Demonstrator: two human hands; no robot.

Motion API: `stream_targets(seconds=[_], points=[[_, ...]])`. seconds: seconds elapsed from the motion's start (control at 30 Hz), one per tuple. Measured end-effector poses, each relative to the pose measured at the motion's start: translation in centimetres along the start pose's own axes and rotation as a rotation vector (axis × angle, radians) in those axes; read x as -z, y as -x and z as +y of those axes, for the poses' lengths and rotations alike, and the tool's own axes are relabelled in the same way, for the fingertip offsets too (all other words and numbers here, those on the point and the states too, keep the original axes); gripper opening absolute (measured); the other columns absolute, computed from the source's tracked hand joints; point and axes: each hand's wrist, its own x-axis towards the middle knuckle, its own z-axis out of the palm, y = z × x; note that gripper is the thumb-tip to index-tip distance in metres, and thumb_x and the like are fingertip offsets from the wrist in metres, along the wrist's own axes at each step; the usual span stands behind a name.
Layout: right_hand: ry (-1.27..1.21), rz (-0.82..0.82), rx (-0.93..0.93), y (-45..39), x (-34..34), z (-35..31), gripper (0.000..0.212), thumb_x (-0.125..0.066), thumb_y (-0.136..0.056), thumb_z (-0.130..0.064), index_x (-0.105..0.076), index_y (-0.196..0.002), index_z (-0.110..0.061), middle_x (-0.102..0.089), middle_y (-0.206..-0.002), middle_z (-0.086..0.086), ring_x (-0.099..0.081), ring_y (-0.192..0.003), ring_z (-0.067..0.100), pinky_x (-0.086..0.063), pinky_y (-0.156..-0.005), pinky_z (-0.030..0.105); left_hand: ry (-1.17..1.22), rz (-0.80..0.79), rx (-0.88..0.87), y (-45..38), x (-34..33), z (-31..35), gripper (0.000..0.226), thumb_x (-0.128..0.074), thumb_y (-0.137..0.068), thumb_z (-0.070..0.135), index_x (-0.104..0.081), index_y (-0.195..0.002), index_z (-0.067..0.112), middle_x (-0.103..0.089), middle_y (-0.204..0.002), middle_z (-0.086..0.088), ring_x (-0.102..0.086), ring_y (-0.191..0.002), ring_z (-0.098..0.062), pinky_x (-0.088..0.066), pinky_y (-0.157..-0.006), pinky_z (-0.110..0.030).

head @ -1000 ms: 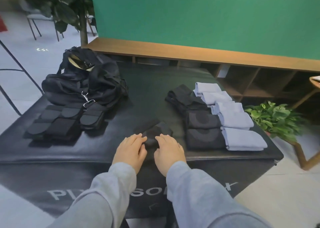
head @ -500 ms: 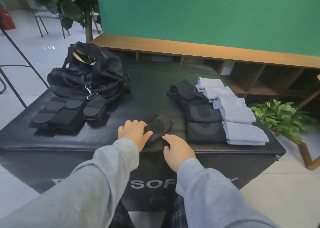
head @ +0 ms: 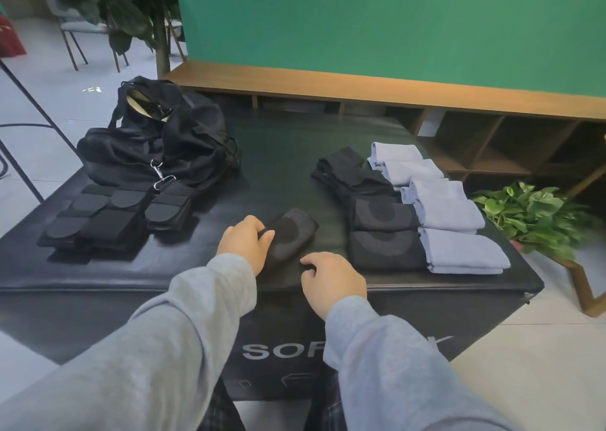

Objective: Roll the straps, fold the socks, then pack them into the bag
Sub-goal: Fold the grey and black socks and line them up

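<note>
Nearest me, my right hand (head: pixel 333 281) rests on the black mat (head: pixel 278 155) at its front edge, fingers loosely curled and holding nothing. Just left of it, my left hand (head: pixel 244 245) grips the near end of a folded black sock (head: pixel 290 234). Right of that sock lie folded black socks (head: pixel 382 230) and blue socks (head: pixel 449 214), reaching the mat's right edge. Left sit rolled straps (head: pixel 108 214), touching the bag (head: pixel 164 142) behind. Bare mat stretches beyond the sock toward a wooden shelf (head: pixel 393 89) and green wall (head: pixel 393 20).
</note>
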Motion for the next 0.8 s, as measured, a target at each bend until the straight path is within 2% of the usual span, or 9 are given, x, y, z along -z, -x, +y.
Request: stream_targets(seconds=[0.13,0.2,0.33,0.4,0.53,0.67,0.8], points=[[-0.016,0.01,0.003,0.2,-0.1,0.1,0.039,-0.039,-0.094,-0.021,-0.053,-0.128,-0.033,-0.052,-0.132,-0.011,-0.047,-0.12,0.011,-0.039,-0.095,0.028,-0.015,0.005,0.014,0.0,-0.1,0.1,0.012,-0.048,-0.096,0.028,-0.046,-0.093,0.017,-0.054,-0.096,-0.005,-0.05,-0.089,-0.024,-0.04,-0.074,-0.032],[-0.025,0.008,0.003,0.3,-0.1,0.1,0.039,-0.039,-0.093,-0.022,-0.053,-0.128,-0.033,-0.052,-0.131,-0.011,-0.047,-0.12,0.011,-0.039,-0.096,0.029,-0.014,-0.002,0.005,0.0,-0.2,0.2,0.009,-0.048,-0.096,0.023,-0.045,-0.099,0.016,-0.054,-0.104,-0.006,-0.048,-0.096,-0.025,-0.042,-0.08,-0.034],[-0.084,-0.032,0.004,0.1,0.4,0.5,0.04,-0.042,-0.093,-0.028,-0.048,-0.131,-0.036,-0.053,-0.13,-0.015,-0.049,-0.118,0.01,-0.04,-0.094,0.029,-0.047,-0.074,-0.003,-0.2,0.0,0.7,0.037,-0.051,-0.095,0.017,-0.038,-0.129,0.012,-0.042,-0.131,-0.01,-0.043,-0.117,-0.027,-0.038,-0.098,-0.036],[-0.173,-0.111,0.002,-0.5,1.2,0.9,0.046,-0.046,-0.093,-0.03,-0.039,-0.138,-0.033,-0.053,-0.131,-0.016,-0.05,-0.118,0.01,-0.04,-0.097,0.028,-0.091,-0.147,-0.01,-0.2,0.4,1.0,0.04,-0.05,-0.095,0.018,-0.035,-0.133,0.016,-0.044,-0.132,-0.009,-0.042,-0.12,-0.027,-0.037,-0.101,-0.037],[-0.256,-0.174,0.043,-1.1,2.9,1.6,0.057,-0.053,-0.093,-0.031,-0.029,-0.145,-0.026,-0.047,-0.139,-0.005,-0.048,-0.123,0.013,-0.037,-0.099,0.025,-0.076,-0.222,-0.063,0.3,0.8,1.1,0.031,-0.051,-0.093,0.019,-0.04,-0.121,0.024,-0.046,-0.124,-0.003,-0.052,-0.101,-0.021,-0.043,-0.09,-0.031],[-0.268,-0.03,0.11,-1.2,3.9,2.1,0.058,-0.058,-0.092,-0.026,-0.031,-0.144,-0.024,-0.04,-0.144,-0.003,-0.043,-0.128,0.013,-0.036,-0.103,0.026,0.003,-0.192,-0.203,1.2,0.2,1.2,0.024,-0.052,-0.09,0.014,-0.038,-0.102,0.029,-0.05,-0.111,0.007,-0.052,-0.097,-0.013,-0.042,-0.088,-0.028],[-0.383,0.062,0.121,-1.0,4.4,2.5,0.06,-0.059,-0.091,-0.022,-0.029,-0.143,-0.027,-0.034,-0.147,-0.007,-0.038,-0.131,0.011,-0.032,-0.102,0.022,0.041,-0.186,-0.345,2.2,-0.2,2.6,0.027,-0.052,-0.09,0.015,-0.038,-0.098,0.035,-0.05,-0.1,0.015,-0.054,-0.093,-0.007,-0.044,-0.083,-0.023]])
